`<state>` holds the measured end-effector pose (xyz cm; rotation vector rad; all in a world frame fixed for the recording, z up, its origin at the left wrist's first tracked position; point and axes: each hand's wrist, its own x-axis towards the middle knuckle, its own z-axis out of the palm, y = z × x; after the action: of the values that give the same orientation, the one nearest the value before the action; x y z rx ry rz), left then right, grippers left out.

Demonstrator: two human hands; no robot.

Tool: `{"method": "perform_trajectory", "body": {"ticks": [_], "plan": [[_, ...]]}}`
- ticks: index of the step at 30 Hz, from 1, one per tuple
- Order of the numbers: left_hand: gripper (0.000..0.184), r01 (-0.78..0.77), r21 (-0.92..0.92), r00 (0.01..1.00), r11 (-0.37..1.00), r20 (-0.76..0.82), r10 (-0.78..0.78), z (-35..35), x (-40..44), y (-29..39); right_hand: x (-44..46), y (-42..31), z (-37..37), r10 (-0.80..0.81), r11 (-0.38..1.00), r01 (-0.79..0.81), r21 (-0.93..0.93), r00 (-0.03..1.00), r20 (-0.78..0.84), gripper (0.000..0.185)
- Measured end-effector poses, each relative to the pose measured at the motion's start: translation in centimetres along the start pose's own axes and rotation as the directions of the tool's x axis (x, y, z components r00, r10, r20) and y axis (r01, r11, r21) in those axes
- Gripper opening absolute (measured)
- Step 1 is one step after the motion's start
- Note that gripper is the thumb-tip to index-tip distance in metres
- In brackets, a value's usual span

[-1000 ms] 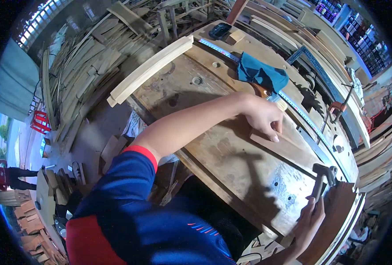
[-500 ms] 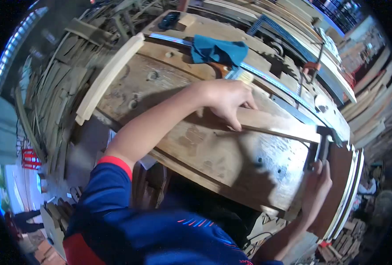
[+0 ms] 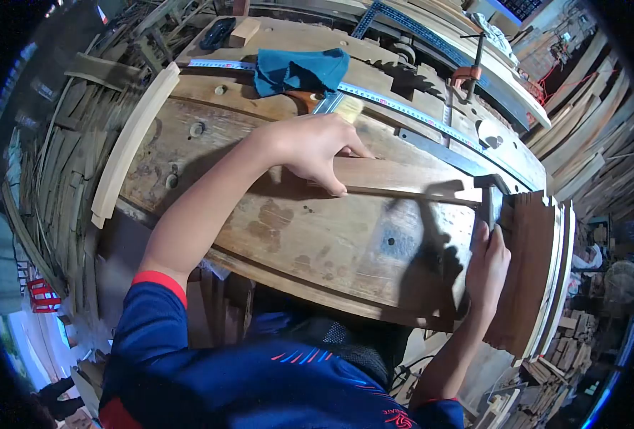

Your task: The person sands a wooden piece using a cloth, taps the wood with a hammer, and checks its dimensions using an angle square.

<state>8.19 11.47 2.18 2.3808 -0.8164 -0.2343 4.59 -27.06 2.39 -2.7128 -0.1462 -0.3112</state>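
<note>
A flat wooden board (image 3: 395, 175) lies across the workbench (image 3: 317, 250). My left hand (image 3: 313, 150) grips its left end, thumb on the near edge and fingers over the far side. In my right hand (image 3: 487, 268) is a hammer (image 3: 490, 196), held by the handle, its head at the right end of the board. Just beyond my left hand lies a brush (image 3: 331, 105) with pale bristles, its handle partly under a teal cloth (image 3: 299, 70). A measuring tape (image 3: 403, 109) runs behind the board.
A curved wooden piece (image 3: 135, 143) rests at the bench's left end. Wide boards (image 3: 528, 272) stand at the right end. A blue metal square (image 3: 417, 32), a clamp (image 3: 474, 71) and a small wood block (image 3: 245, 32) are at the back. Stacked wood surrounds the bench.
The view has turned, so the bench appears further left. My left hand has gone from resting with curled fingers on the board to gripping its end. The hammer stays in my right hand.
</note>
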Motion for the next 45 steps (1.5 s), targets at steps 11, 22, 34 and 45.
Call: {"method": "perform_trajectory", "body": {"ticks": [11, 22, 34, 45], "plan": [[0.072, 0.018, 0.017, 0.998, 1.000, 0.054, -0.019, -0.6, -0.2, 0.3, -1.7, -2.3, -1.0, 0.100, 0.983, -0.112, 0.145, 0.991, 0.091, 0.039], [0.064, 0.028, 0.015, 0.999, 0.999, 0.015, -0.029, -0.4, 0.0, -0.4, -2.0, -7.8, 0.6, -0.085, 0.996, 0.074, 0.055, 0.966, 0.244, 0.035], [0.069, 0.221, 0.073, 0.974, 0.972, 0.041, -0.225, -1.8, -0.4, 1.1, -1.1, -12.5, 0.9, -0.191, 0.978, 0.127, 0.165, 0.859, 0.475, 0.037], [0.081, 0.189, 0.017, 0.982, 0.982, -0.018, -0.189, -3.2, -1.3, 0.0, -0.7, -8.0, 3.6, -0.329, 0.936, 0.311, 0.163, 0.940, 0.093, 0.030]]}}
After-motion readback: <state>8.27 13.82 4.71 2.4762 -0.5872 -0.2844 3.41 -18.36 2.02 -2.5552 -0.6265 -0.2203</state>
